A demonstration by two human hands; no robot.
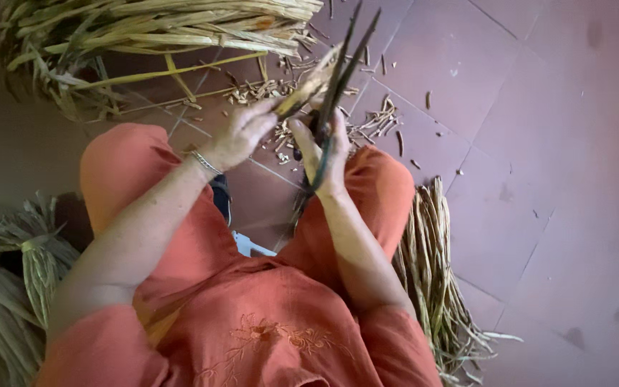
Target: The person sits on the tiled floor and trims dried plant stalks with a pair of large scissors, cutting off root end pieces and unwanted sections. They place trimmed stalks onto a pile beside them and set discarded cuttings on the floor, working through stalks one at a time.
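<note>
Your left hand (241, 136) pinches 1 dried stalk (308, 87) near its lower end; fingers closed narrow round it, stalk tilted up and to the right. Your right hand (326, 154) is wrapped round the handles of 1 pair of scissors (338, 75); the 2 dark blades point up and away from you, slightly parted, w/ the stalk's tip lying right beside them. Cannot tell if blades touch the stalk. 1 thin bracelet (205, 163) sits on your left wrist.

Both hands work above your knees, over the tiled floor (539, 143). Cut scraps (374, 122), too many to count, lie scattered on the tiles just beyond the hands.

Stalk bundles in view: 3.
- 1 large heap (152, 29) at top left, well apart from the hands.
- 1 bundle (431, 265) on the floor beside your right leg, ends frayed.
- 1 tied bundle (16, 279) at lower left, near your left elbow.
</note>
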